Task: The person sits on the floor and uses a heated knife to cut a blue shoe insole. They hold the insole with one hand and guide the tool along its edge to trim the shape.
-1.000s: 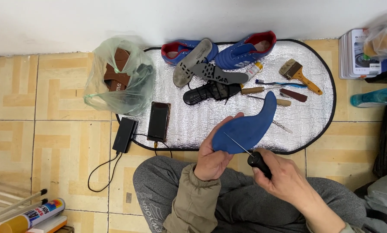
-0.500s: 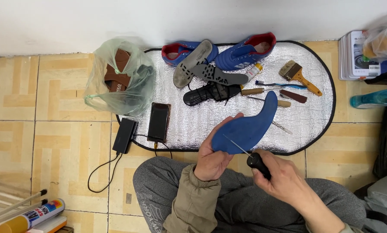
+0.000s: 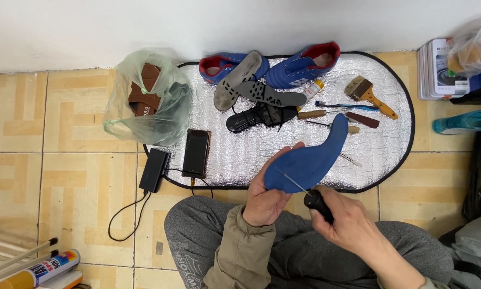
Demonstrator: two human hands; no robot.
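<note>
The left hand [image 3: 265, 200] gripped a blue insole [image 3: 310, 159] by its heel end, toe pointing away above the mat [image 3: 380, 155]. The right hand [image 3: 347, 225] closed on an awl [image 3: 316, 200], its tip laid against the insole; no stitching showed yet, and both shoes [image 3: 299, 67] lay untouched beyond.

The plastic bag [image 3: 147, 99] is veiling a brown item inside. The spray can [image 3: 37, 271] and grey bag [image 3: 473, 246] are running off the picture's edges. The awl's black handle [image 3: 319, 204] is disappearing into the right hand [image 3: 347, 225].
</note>
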